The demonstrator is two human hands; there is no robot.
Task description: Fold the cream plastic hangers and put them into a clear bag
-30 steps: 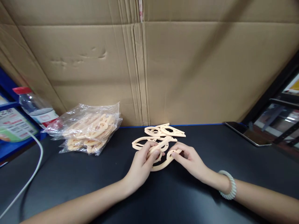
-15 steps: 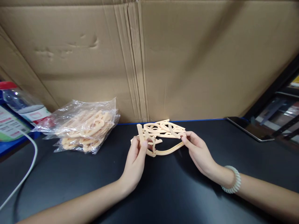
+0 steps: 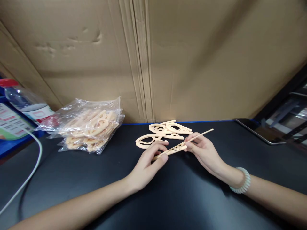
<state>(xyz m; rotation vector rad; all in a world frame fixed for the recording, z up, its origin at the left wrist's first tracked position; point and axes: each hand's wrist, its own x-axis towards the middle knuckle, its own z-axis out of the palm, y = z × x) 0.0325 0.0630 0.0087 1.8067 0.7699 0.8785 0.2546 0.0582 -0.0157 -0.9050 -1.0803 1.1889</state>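
A beige plastic folding hanger (image 3: 177,149) is held between both hands above the black table, seen edge-on with slots along its side. My left hand (image 3: 150,164) pinches its left end between thumb and fingers. My right hand (image 3: 203,151) grips nearer the other end, and a thin arm of the hanger sticks out past the fingers to the upper right. Just behind lie several more beige folding hangers (image 3: 178,137), overlapping on the table. The fingers cover parts of the held hanger.
Clear plastic bags (image 3: 92,123) of beige hangers are stacked at the left. Beside them are a bottle with a red cap (image 3: 26,100) and a white cable (image 3: 39,153). A cardboard wall (image 3: 203,64) stands behind the table. A dark flat device (image 3: 259,131) lies at the right.
The hanger was spread in a curve with an arm upright at the left; now its parts lie close together and slant up to the right. My left hand has moved right, nearer my right hand.
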